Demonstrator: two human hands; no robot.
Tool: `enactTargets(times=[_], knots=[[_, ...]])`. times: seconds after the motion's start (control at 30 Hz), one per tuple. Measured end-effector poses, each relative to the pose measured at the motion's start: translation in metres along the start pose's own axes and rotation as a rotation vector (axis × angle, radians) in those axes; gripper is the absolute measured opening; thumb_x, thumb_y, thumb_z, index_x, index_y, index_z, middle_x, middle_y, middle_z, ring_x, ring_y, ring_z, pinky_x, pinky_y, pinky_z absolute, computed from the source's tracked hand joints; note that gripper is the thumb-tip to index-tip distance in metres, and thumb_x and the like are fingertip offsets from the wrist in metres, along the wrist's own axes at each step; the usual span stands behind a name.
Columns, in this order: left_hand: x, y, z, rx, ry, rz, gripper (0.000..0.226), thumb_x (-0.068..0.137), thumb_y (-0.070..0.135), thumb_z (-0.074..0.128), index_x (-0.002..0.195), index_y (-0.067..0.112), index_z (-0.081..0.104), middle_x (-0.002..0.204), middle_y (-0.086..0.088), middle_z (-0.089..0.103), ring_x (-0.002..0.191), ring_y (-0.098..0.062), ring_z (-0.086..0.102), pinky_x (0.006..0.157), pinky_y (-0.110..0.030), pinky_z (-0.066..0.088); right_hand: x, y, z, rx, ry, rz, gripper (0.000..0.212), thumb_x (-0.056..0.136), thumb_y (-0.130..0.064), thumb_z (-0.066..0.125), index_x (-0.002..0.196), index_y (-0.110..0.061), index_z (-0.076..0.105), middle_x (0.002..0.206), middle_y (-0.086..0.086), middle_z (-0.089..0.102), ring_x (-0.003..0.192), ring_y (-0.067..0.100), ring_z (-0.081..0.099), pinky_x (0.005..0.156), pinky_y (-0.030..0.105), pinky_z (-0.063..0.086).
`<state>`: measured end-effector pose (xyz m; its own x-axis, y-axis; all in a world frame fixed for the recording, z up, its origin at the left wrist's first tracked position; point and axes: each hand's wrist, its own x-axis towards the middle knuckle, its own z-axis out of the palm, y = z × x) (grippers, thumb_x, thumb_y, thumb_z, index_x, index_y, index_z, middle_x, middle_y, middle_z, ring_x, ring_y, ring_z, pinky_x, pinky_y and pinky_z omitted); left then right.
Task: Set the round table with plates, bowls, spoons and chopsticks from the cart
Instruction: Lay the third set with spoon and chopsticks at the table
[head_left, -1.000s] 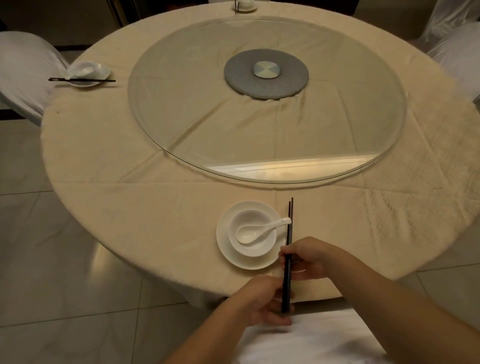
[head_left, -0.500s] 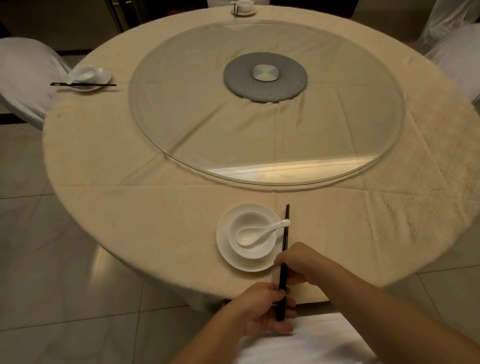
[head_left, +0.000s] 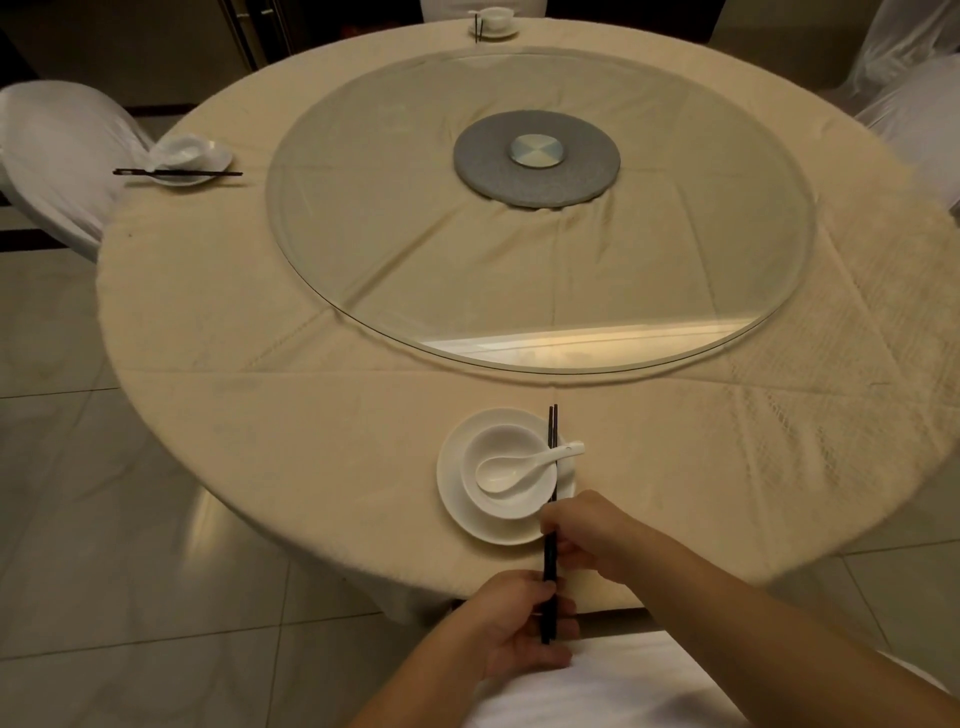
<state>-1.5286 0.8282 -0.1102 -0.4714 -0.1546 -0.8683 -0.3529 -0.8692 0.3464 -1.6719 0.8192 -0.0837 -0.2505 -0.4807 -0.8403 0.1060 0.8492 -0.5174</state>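
**Third place nearly set, chopsticks going down**

Both hands hold one pair of dark chopsticks (head_left: 550, 519) at the near edge of the bench (head_left: 322, 441). The left hand (head_left: 524, 623) has its fingers curled round the butt ends, off the edge of the cloth; the right hand (head_left: 587, 530) pinches the pair further up, just beside the plate (head_left: 457, 499). The tips reach forward over the right side of the plate and cross the handle of the white spoon (head_left: 519, 467), which lies in the bowl (head_left: 506, 478) standing on that plate. Whether the chopsticks touch the spoon or pass just above it cannot be told.

As for progress, a setting at the left (head_left: 182, 163) and another at the far side (head_left: 493, 23) each have white dishes with chopsticks alongside. This near one has plate, bowl and spoon; only the chopsticks are not yet laid down. The right side of the bench shows no dishes, though white-covered chairs (head_left: 914, 104) stand there, so more places likely remain. The cart is out of view.
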Motion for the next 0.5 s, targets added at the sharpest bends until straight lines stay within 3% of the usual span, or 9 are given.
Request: enactTargets(times=[0.1, 0.27, 0.5], knots=[[0.002, 0.001, -0.002, -0.022, 0.0, 0.0, 0.031, 0.1, 0.012, 0.041, 0.124, 0.006, 0.059, 0.099, -0.009, 0.065, 0.093, -0.024, 0.066, 0.075, -0.045, 0.057, -0.001, 0.003, 0.005, 0.108, -0.008, 0.023, 0.014, 0.078, -0.004, 0.057, 0.092, -0.003, 0.057, 0.091, 0.016, 0.053, 0.082, 0.03, 0.054, 0.076, 0.04, 0.054], [0.005, 0.003, -0.004, -0.071, -0.019, -0.02, 0.037, 0.088, 0.011, 0.042, 0.113, -0.001, 0.067, 0.091, -0.012, 0.064, 0.089, -0.026, 0.063, 0.08, -0.046, 0.056, -0.008, 0.005, 0.013, 0.174, -0.011, 0.034, 0.006, 0.077, 0.002, 0.05, 0.079, -0.003, 0.049, 0.072, 0.009, 0.041, 0.064, 0.024, 0.041, 0.055, 0.033, 0.04], [0.008, 0.002, -0.008, -0.098, 0.006, 0.002, 0.04, 0.085, 0.013, 0.042, 0.113, -0.003, 0.066, 0.093, -0.016, 0.064, 0.088, -0.028, 0.064, 0.082, -0.047, 0.057, -0.008, 0.004, 0.013, 0.201, -0.017, 0.043, 0.006, 0.078, 0.003, 0.049, 0.079, -0.002, 0.051, 0.075, 0.012, 0.044, 0.064, 0.026, 0.047, 0.054, 0.032, 0.045]])
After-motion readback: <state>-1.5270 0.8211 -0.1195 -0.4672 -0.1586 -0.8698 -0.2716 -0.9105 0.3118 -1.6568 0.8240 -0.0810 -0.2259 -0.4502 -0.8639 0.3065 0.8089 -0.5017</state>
